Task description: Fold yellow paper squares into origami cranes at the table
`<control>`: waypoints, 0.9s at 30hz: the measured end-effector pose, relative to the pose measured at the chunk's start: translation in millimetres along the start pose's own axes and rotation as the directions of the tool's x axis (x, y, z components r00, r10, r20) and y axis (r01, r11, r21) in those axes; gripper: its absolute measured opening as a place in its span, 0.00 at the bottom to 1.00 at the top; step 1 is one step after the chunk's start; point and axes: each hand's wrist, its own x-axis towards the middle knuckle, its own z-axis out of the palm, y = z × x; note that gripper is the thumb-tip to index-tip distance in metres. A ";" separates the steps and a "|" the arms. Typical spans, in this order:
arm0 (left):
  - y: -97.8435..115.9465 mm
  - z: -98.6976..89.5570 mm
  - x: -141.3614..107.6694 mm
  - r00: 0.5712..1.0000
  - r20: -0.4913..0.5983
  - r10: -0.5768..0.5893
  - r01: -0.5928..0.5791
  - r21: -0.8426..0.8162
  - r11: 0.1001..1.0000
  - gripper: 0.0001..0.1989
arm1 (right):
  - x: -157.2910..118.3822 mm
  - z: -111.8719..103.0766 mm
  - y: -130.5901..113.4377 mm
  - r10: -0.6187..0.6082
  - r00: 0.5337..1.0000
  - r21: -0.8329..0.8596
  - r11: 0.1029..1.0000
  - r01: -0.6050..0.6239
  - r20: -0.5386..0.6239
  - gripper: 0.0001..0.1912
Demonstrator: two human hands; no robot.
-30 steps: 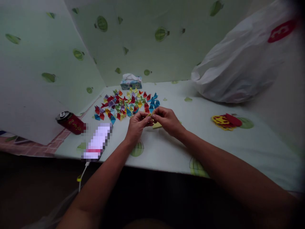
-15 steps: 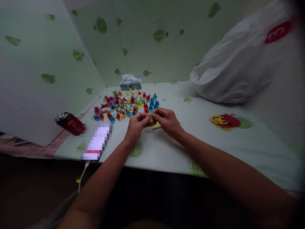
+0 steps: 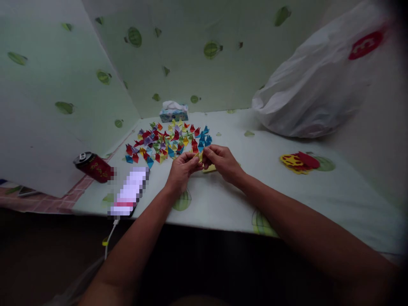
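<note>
A small piece of yellow paper (image 3: 199,156) is pinched between both hands over the table. My left hand (image 3: 182,170) grips its left side with thumb and fingers. On its right side, the thumb and fingers of my right hand (image 3: 222,161) are closed on the same paper, whose folds are too small to make out. Flat on the table below the hands lies a yellow sheet (image 3: 209,168), partly hidden by my right hand. Just beyond them spread many small folded paper pieces (image 3: 162,142) in red, blue, yellow, green and purple.
A tissue box (image 3: 174,114) stands behind the folded pieces. On the left are a dark red can (image 3: 97,168) and a phone (image 3: 130,191) with a cable. Red and yellow cutouts (image 3: 299,162) lie right, below a big white plastic bag (image 3: 312,93).
The view has shifted slightly. The fingers have moved a little on the yellow paper, and more of it shows between them. Both hands still hold it.
</note>
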 end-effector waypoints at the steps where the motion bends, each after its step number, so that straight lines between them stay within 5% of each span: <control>1: 0.2 0.0 0.1 1.000 -0.005 -0.004 0.004 -0.003 1.000 0.21 | 0.3 -0.1 0.4 0.001 1.000 0.003 1.000 -0.001 0.014 0.21; 10: -1.0 -1.1 -0.2 0.999 -0.034 0.025 -0.024 0.047 0.999 0.20 | 2.1 -2.7 -1.6 -0.054 0.997 -0.157 0.987 0.045 -0.053 0.08; 16: -2.2 -1.4 0.7 0.992 -0.071 0.104 -0.100 0.067 0.993 0.18 | 2.2 -4.3 -4.1 -0.197 0.976 -0.431 0.891 0.139 -0.092 0.05; 27: -3.3 -4.4 1.4 0.993 -0.003 0.120 -0.119 0.129 0.985 0.18 | -1.5 0.8 -2.7 -0.224 0.973 -0.410 0.893 0.186 -0.048 0.05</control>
